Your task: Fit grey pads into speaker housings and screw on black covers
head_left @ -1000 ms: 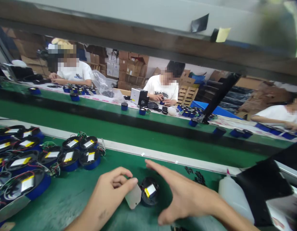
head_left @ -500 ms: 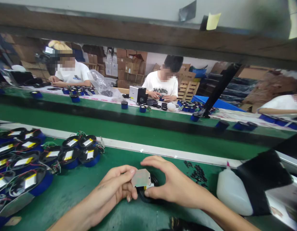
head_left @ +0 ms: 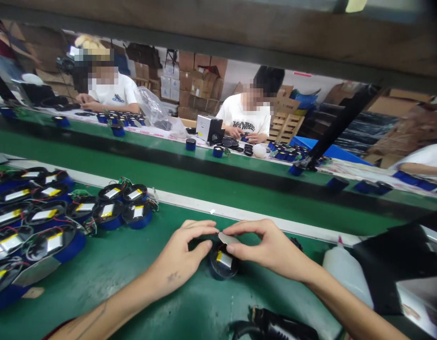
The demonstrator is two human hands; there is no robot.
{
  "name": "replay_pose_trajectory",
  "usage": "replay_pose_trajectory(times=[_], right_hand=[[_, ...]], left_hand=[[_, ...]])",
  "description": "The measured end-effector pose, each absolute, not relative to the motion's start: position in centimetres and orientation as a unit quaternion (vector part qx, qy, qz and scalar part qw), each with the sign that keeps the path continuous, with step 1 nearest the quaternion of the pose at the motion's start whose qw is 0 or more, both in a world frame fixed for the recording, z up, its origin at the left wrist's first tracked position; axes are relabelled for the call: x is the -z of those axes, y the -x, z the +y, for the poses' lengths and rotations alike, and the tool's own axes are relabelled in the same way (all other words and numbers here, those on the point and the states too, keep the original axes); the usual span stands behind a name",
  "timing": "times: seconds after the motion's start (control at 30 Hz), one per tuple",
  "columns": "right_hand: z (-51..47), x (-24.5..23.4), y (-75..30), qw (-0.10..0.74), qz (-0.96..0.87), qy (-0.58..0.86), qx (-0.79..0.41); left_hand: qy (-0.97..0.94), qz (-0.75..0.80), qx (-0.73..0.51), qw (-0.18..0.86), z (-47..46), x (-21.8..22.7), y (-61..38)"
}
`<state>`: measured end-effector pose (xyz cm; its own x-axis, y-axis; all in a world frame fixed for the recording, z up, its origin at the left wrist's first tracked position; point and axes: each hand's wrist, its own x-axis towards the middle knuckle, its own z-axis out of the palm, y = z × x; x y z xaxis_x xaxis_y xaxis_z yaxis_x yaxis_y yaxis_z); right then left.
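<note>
A thin greyish plate (head_left: 228, 239) is pinched between the thumb and fingers of my right hand (head_left: 264, 243), tilted over the back of a round dark housing (head_left: 221, 274). Inside that housing lies a silver battery with a yellow strip (head_left: 224, 259). To the left, my left hand (head_left: 190, 248) is open, thumb and fingers apart, with its fingertips close to the plate's left edge. Whether they touch the plate I cannot tell. My right hand hides part of the housing's far side.
Several blue housings with batteries and wires (head_left: 44, 215) crowd the left of the green bench. At right stands a white squeeze bottle (head_left: 346, 271); a black tool (head_left: 278, 326) lies near the front. Across the conveyor (head_left: 175, 174), other people work at a table.
My left hand has let go of the plate and opened. My right hand has closed on the plate, which is now more tilted. The housing and battery are more visible, and the camera has shifted.
</note>
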<state>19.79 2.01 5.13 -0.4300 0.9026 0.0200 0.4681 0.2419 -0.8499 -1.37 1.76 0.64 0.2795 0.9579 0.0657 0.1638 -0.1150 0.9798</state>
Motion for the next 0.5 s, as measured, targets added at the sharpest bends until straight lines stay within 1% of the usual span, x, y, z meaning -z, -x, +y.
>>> replay_pose_trajectory(times=[0.27,0.4,0.5], right_hand=[[2.1,-4.0,-19.5,0.317,-0.692,0.456,-0.462],[2.3,-3.4,-19.9,0.312,-0.677,0.446,-0.495],[2.2,-3.4,-20.3,0.301,-0.686,0.451,-0.485]], left_hand=[[-0.693,0.414,-0.344,0.480,2.8,0.4,1.6],[-0.721,0.405,-0.319,0.464,2.4,0.2,1.4],[-0.744,0.402,-0.308,0.436,2.0,0.0,1.5]])
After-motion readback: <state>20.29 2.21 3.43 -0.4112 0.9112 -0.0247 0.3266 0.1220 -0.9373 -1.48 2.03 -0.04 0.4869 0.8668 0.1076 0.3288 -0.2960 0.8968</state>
